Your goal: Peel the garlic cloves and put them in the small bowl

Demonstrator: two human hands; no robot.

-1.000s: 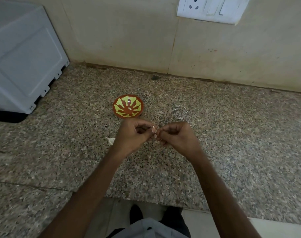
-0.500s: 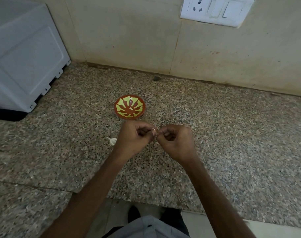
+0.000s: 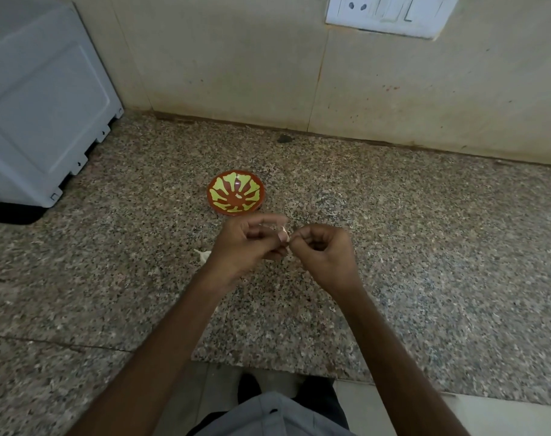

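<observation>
A small red bowl (image 3: 235, 195) with a yellow-green pattern stands on the granite counter (image 3: 393, 247), just beyond my hands. My left hand (image 3: 247, 247) and my right hand (image 3: 322, 251) meet above the counter, fingertips together. Between them they pinch a small garlic clove (image 3: 285, 234), of which only a pale sliver shows. Another garlic clove (image 3: 203, 255) lies on the counter, partly hidden behind my left wrist.
A grey-white appliance (image 3: 44, 102) stands at the far left. The tiled wall (image 3: 236, 67) runs along the back, with a white socket-and-switch plate (image 3: 390, 12) at the top right. The counter's front edge (image 3: 267, 366) is below my forearms.
Both hands stay together on the clove with small finger movements; the view has shifted slightly.
</observation>
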